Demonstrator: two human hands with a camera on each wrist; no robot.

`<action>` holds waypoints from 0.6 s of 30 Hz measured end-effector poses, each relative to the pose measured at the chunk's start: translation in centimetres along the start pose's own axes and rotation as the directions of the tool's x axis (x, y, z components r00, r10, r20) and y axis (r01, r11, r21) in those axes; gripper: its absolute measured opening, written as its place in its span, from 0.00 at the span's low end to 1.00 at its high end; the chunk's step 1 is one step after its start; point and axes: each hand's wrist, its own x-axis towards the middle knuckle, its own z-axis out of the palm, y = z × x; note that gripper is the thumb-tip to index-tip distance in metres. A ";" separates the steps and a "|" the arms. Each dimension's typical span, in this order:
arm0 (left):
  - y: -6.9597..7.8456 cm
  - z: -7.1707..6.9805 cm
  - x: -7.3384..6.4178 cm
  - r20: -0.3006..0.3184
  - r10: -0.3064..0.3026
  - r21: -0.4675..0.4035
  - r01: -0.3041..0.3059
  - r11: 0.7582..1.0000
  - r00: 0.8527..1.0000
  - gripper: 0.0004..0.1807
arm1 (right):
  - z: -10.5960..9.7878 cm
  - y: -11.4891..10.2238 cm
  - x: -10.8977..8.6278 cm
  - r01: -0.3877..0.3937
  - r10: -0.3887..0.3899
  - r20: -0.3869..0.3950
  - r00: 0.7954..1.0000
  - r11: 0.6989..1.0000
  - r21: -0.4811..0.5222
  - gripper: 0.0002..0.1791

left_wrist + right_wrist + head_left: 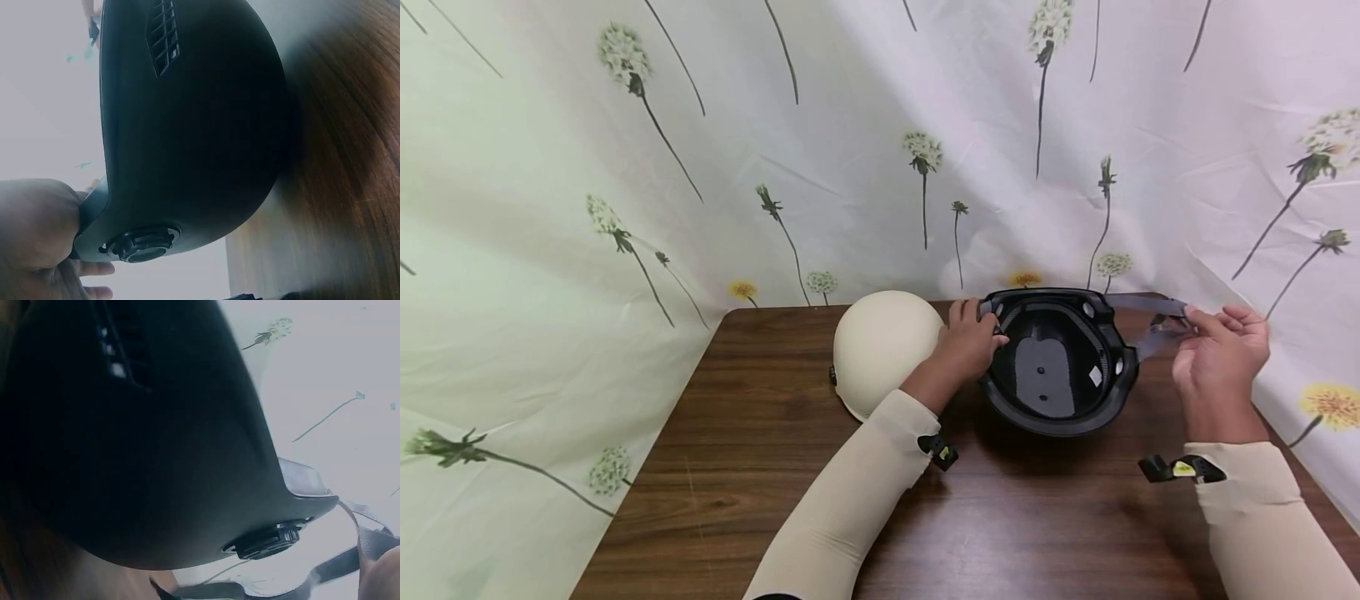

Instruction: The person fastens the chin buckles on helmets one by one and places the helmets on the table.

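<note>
A black helmet lies upside down on the table, its padded inside facing up. My left hand grips the helmet's left rim, thumb toward the inside. In the left wrist view that hand holds the rim above a round side knob. Off to the right, my right hand pinches the grey chin strap with its buckle and draws it out from the helmet's right side. Part of the strap shows in the right wrist view, with only a bit of the hand at the edge.
A cream helmet sits dome up just left of the black one, partly behind my left hand. Both stand toward the back of the dark wood table. A white cloth with dandelion prints hangs behind the table and along its sides.
</note>
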 end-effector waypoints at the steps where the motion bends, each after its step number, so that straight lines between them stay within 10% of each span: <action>1: 0.0 0.0 0.0 -0.001 0.000 0.006 0.000 1.000 1.000 0.26 | 0.0 -0.1 0.0 -0.022 0.022 -0.009 1.000 1.000 0.000 0.31; 9: 0.1 0.1 0.0 -0.017 0.001 0.015 -0.001 1.000 1.000 0.26 | 0.2 -0.9 0.0 -0.146 0.146 0.000 0.989 0.989 -0.013 0.37; 18: 0.3 0.1 -0.1 -0.015 0.003 0.018 -0.003 1.000 1.000 0.27 | 1.6 -1.1 0.2 -0.025 0.020 0.177 0.984 0.999 0.023 0.31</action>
